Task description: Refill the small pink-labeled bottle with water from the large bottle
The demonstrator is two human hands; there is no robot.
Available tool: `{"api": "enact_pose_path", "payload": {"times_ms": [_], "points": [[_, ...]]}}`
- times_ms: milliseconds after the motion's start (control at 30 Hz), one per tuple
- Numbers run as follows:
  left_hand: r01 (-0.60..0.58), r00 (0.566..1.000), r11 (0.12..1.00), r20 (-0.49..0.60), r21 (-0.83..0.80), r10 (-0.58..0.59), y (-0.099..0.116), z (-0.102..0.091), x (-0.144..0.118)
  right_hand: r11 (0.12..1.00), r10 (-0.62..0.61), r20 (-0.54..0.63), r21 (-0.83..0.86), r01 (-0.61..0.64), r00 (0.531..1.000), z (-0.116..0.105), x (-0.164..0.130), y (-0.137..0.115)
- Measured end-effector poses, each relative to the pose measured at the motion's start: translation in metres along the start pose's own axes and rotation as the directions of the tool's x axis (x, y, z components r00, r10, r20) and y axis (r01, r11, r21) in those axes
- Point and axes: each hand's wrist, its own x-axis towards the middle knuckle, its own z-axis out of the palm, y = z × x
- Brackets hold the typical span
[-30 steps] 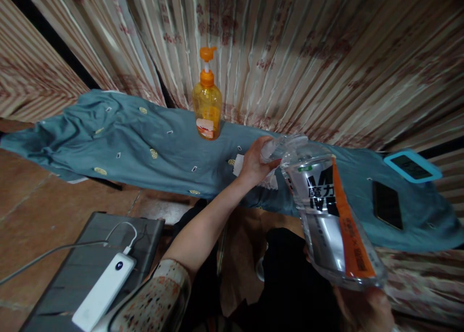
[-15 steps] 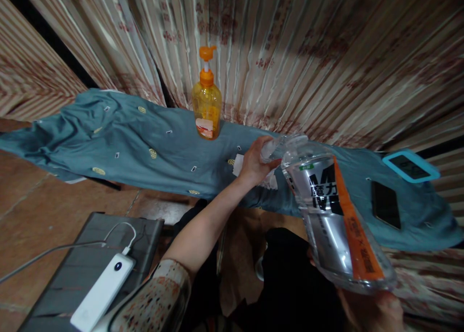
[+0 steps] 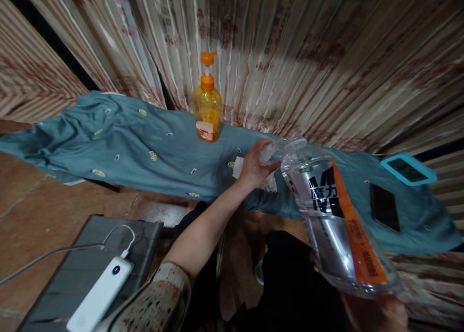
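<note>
A large clear plastic bottle (image 3: 322, 216) with a silver, black and orange label is held tilted, its base low at the right. My left hand (image 3: 255, 165) is closed around clear plastic at the bottle's top end; the fingers partly cover it. Under the base my right hand (image 3: 377, 310) supports the bottle, mostly hidden behind it. Crumpled white tissue (image 3: 270, 183) lies on the blue-green cloth (image 3: 174, 153), below and beside my left hand. An orange pump bottle (image 3: 207, 105) stands upright on the cloth to the left.
On the cloth's right part lie a dark phone (image 3: 384, 207) and a blue-framed digital clock (image 3: 409, 169). A white power bank (image 3: 99, 293) with a plugged-in cable rests on a grey stool (image 3: 78, 254) at lower left. A pleated patterned curtain (image 3: 253, 47) hangs behind the cloth.
The view has shifted slightly. The large bottle's lower end has moved a little down and right with my right hand. My left hand stays closed at its top end.
</note>
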Motion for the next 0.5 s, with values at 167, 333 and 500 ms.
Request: {"api": "enact_pose_path", "payload": {"times_ms": [167,333,500], "points": [[0.009,1.0,1.0,0.001,0.001,-0.009,0.002,-0.001,0.0,0.998,-0.034,0.008,-0.047,0.034,0.999,0.013,-0.004,-0.003],[0.018,1.0,1.0,-0.002,0.006,-0.018,0.004,-0.002,0.0,0.996,-0.051,-0.003,-0.069,0.051,0.999,0.028,-0.016,-0.005],[0.028,1.0,1.0,-0.011,0.003,-0.028,0.003,-0.001,0.0,0.986,-0.086,0.085,-0.133,0.097,0.993,0.017,-0.013,-0.002]]}}
